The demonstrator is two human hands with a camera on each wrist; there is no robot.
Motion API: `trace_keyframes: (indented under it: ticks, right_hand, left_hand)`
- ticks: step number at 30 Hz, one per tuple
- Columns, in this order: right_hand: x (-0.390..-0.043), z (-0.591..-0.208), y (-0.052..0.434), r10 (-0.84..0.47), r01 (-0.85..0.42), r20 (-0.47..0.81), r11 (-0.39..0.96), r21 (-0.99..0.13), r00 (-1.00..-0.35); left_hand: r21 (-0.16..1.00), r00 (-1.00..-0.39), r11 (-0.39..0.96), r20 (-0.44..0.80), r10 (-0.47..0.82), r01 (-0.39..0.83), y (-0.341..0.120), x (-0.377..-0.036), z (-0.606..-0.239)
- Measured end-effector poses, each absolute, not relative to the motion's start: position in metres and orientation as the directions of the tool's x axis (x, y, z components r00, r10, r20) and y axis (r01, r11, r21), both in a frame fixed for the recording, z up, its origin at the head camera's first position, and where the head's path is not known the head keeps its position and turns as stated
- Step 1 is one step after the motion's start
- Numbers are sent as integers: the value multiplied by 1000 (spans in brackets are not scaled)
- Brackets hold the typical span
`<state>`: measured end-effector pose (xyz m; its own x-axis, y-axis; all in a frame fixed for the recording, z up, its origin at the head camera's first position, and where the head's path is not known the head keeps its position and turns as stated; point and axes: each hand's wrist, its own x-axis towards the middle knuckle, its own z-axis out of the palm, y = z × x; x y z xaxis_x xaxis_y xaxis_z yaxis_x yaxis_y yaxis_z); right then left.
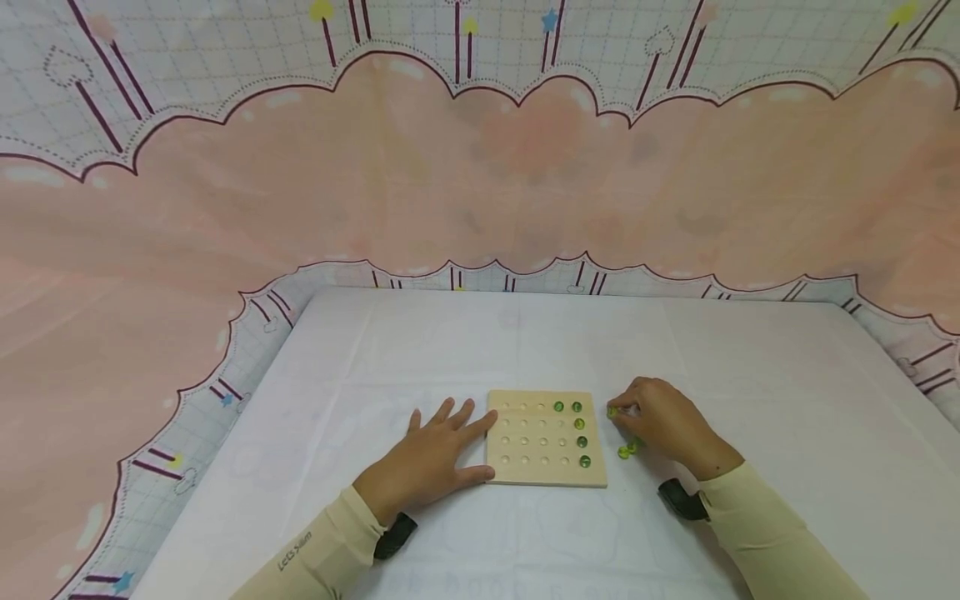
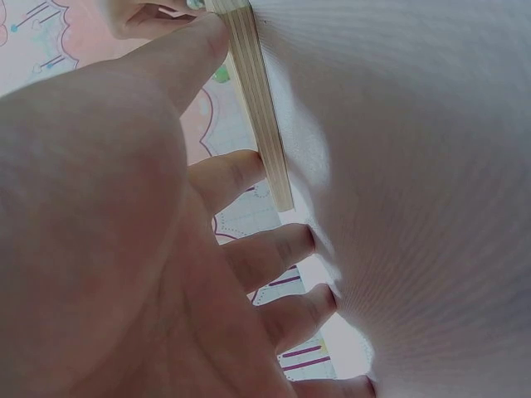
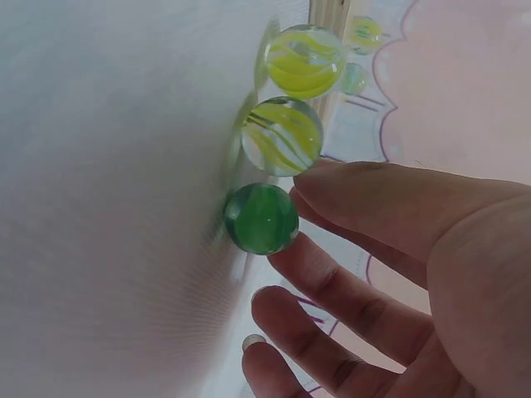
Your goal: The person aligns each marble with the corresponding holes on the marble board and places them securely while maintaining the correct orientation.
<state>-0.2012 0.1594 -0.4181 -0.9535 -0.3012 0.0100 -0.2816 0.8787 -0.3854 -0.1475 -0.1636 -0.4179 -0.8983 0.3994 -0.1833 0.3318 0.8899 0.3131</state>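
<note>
A square wooden board [image 1: 534, 450] with rows of round hollows lies on the table. Several glass marbles [image 1: 582, 442] sit in its right column, and one more is beside them in the far row. My left hand [image 1: 423, 462] has its fingers spread, with thumb and index finger touching the board's left edge. Just right of the board, my right hand [image 1: 667, 425] pinches a yellow-green marble [image 1: 612, 412] between thumb and index finger. Below that hand, the right wrist view shows two clear marbles with yellow swirls [image 3: 282, 137] and a green marble [image 3: 262, 219] on the table.
A white cloth [image 1: 420, 342] covers the table. Behind it hangs a peach-coloured curtain [image 1: 480, 183] with a scalloped print, which also shows along the table's left and right sides. Dark wrist cameras [image 1: 395, 536] are strapped under both wrists.
</note>
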Motion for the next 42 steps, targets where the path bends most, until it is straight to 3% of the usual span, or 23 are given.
trace_keyframes:
  ticks: [23,33,42]
  right_hand:
    - [-192,-406,151,-303,-289,33,864,-412,-952]
    - [-186,-405,144,-350,-361,100,846,-394,-931]
    - [-184,-406,132,-374,-375,83,836,-401,-924]
  left_hand:
    - [314,-897,888,-181,403,336,-165,-147,-417]
    - [318,-895,886,-183,407,338,-164,-146,-417]
    - [317,-896,886,-177,407,339,-164,-146,-416]
